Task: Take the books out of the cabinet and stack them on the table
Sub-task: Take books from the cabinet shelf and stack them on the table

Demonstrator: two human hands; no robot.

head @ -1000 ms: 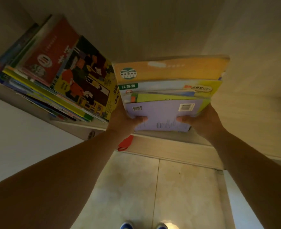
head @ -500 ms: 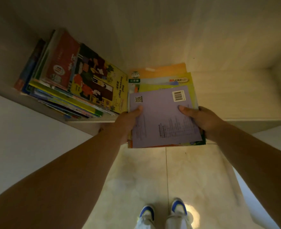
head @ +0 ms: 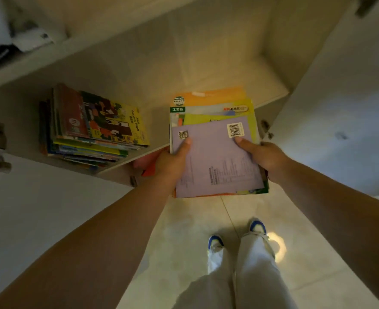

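A small pile of thin books [head: 215, 157], topped by a lilac one with a barcode, is held flat in front of the cabinet shelf [head: 271, 98]. My left hand [head: 173, 162] grips its left edge, thumb on the lilac cover. My right hand [head: 264, 156] grips the right edge the same way. The pile's far end still overlaps the shelf's front; its near end hangs over the floor. A second stack of colourful books [head: 95, 128] lies on the shelf to the left. No table is in view.
White cabinet doors stand open on the left [head: 39, 208] and right [head: 344, 119]. An upper shelf [head: 17, 39] holds blurred items at the top left. Something red [head: 147, 162] shows under my left hand. My legs and shoes [head: 235, 244] stand on a tiled floor.
Both hands have drawn the pile out of the shelf towards me and laid it flatter. My view has tipped down, so my legs and the floor now show.
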